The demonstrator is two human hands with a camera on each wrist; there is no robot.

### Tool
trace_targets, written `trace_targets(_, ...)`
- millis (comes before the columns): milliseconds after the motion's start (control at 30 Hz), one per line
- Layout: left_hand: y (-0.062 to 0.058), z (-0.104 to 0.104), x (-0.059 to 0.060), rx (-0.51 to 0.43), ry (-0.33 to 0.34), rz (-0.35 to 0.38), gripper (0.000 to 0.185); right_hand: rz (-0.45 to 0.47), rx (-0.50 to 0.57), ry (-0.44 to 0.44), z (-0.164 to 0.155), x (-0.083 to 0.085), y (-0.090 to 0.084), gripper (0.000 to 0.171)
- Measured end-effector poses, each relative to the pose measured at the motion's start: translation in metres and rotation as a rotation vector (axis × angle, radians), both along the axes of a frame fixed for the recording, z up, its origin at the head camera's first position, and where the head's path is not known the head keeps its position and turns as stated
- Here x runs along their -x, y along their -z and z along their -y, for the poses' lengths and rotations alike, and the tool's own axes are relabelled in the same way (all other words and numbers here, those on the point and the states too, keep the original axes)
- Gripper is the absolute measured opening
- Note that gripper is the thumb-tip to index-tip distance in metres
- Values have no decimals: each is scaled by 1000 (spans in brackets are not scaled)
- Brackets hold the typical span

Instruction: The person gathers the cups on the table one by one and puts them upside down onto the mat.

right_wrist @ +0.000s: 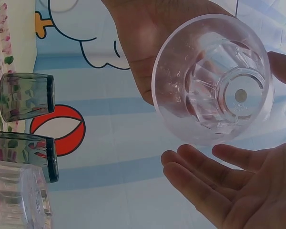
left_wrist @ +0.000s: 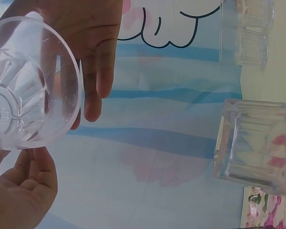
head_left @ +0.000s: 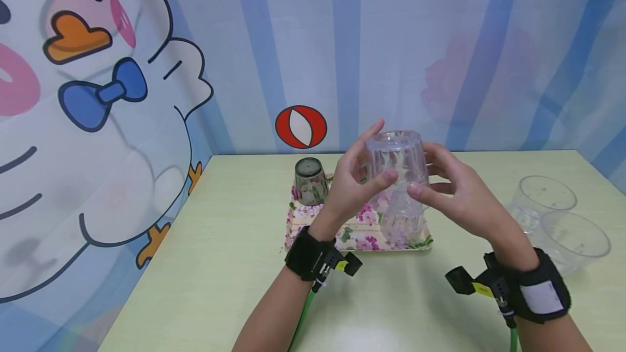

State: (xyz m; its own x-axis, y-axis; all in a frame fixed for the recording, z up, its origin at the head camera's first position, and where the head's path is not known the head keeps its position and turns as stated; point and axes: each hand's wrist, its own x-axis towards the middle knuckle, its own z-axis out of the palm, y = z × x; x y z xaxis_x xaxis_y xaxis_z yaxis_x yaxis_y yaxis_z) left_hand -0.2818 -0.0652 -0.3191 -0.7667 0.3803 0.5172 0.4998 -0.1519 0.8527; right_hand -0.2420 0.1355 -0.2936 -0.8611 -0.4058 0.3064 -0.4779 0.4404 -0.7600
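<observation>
Raised over a floral tray (head_left: 337, 240) is a clear plastic cup (head_left: 398, 151), mouth down, between both hands. The left hand (head_left: 354, 183) holds its left side, thumb across the front. From the other side the right hand (head_left: 462, 197) holds it too, thumb near the lower front and fingers along the right side. Both wrist views look up into the cup's open mouth (left_wrist: 47, 138) (right_wrist: 209, 129). Beneath it another clear cup (head_left: 403, 227) stands upside down on the tray. A dark grey cup (head_left: 310, 183) is upside down at the tray's back left.
Two clear cups (head_left: 543, 192) (head_left: 577, 232) stand at the table's right side, wide mouths upward. The right wrist view shows a second dark cup (right_wrist: 26, 148) beside the first. A patterned cloth backdrop (head_left: 391, 58) rises behind the pale table (head_left: 215, 265).
</observation>
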Motion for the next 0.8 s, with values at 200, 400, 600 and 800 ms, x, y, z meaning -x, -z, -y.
trace_targets(200, 0, 1, 0, 15, 4, 6, 106, -1, -3, -3, 1, 0, 1, 64)
trace_targets(400, -1, 2, 0, 49, 2, 7, 103, -7, -9, -17, 0, 0, 1, 66)
trace_targets(600, -1, 2, -1, 97, -14, 10, 101, -28, -14, -40, 1, 0, 2, 67)
trace_targets(800, -2, 3, -2, 139, -34, 3, 96, -35, -10, -71, 2, -1, 2, 69)
